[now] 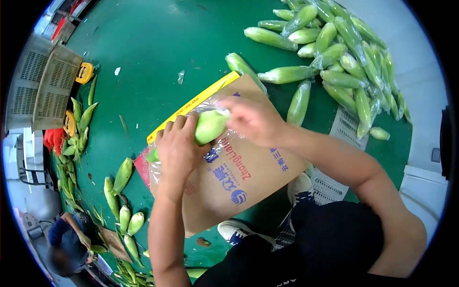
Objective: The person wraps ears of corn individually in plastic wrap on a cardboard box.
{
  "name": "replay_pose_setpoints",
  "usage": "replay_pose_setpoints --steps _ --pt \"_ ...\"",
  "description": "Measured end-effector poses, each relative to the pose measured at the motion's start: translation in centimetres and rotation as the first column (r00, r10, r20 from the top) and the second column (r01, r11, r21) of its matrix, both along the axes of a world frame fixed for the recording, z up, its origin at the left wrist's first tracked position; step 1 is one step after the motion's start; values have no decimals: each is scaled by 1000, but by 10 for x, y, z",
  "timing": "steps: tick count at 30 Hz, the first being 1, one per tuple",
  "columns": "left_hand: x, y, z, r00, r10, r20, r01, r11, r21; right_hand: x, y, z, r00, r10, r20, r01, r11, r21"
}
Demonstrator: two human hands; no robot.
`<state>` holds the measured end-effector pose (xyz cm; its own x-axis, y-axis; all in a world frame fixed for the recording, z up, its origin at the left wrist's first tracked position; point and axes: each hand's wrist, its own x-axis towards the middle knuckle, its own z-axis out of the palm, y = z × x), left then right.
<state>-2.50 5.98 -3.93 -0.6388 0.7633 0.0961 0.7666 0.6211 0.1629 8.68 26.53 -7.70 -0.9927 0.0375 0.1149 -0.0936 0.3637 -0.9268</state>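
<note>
A pale green ear of corn in its husk (210,126) lies over the brown cardboard box (205,203). My left hand (176,148) is closed around its near-left side. Clear plastic film (222,138) spreads beneath the corn and bunches around its tip. At that tip is my right hand (253,119), its fingers smeared by motion, so their grip cannot be made out. Along the box's far edge runs a yellow cling-wrap carton strip (191,105). Blue and red printing shows on the cardboard.
A heap of wrapped corn (344,52) lies on the green floor (143,43) at the upper right. Unwrapped ears (124,220) are at the left, near plastic crates (55,86). Another person (71,234) sits at the lower left. A metal grate (334,162) is at right.
</note>
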Motion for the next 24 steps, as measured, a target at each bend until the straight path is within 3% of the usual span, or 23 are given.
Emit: replay_pose_setpoints --steps 1,3,5,6,8,9,10,12,14,16,17,19,21,22,23,24 --pt "-1 1 0 999 -18 36 18 1000 -20 -16 -6 3 993 84 -88 -58 962 267" --pt "-2 -3 -6 996 -16 93 3 990 138 -44 -29 10 936 290 -201 -48 669 742" --pt "-5 -32 -5 984 -108 141 46 922 384 -49 -38 6 916 338 -218 -46 627 778" --pt "-6 -60 -10 994 -103 31 78 894 442 -52 -38 3 903 367 -224 -44 596 802" --pt "9 -128 -38 987 162 2 -139 836 531 -56 -37 0 933 312 -182 -40 590 806" --pt "16 -161 -42 976 201 83 -217 887 407 -55 -35 1 941 292 -173 -37 595 803" --pt "14 -172 -39 991 137 3 -131 939 317 -48 -35 0 948 280 -148 -55 606 794" --pt "16 -173 -35 947 273 166 -298 943 147 -49 -35 -2 939 263 -223 -25 697 717" --pt "8 -174 -57 950 292 -112 -254 929 269 -50 -36 2 941 265 -210 -26 675 737" --pt "13 -169 -58 905 343 -252 -273 922 274 -51 -42 21 968 239 -78 -94 634 768" --pt "22 -164 -58 889 448 -93 -372 825 425 -51 -41 27 976 217 -9 -129 612 780" --pt "55 -159 -49 808 527 264 -563 557 611 -44 -30 24 924 366 113 -331 616 715" --pt "80 -156 -43 956 293 -11 -198 675 710 -33 -26 21 829 513 222 -536 617 576" --pt "105 -159 -41 972 220 78 -221 758 613 -18 -28 20 759 590 276 -643 608 466" --pt "125 -145 -38 995 89 42 -98 849 520 -4 -30 19 672 669 318 -739 578 347" --pt "138 -135 -56 994 -47 94 -8 859 512 9 -35 18 687 662 298 -726 621 295"
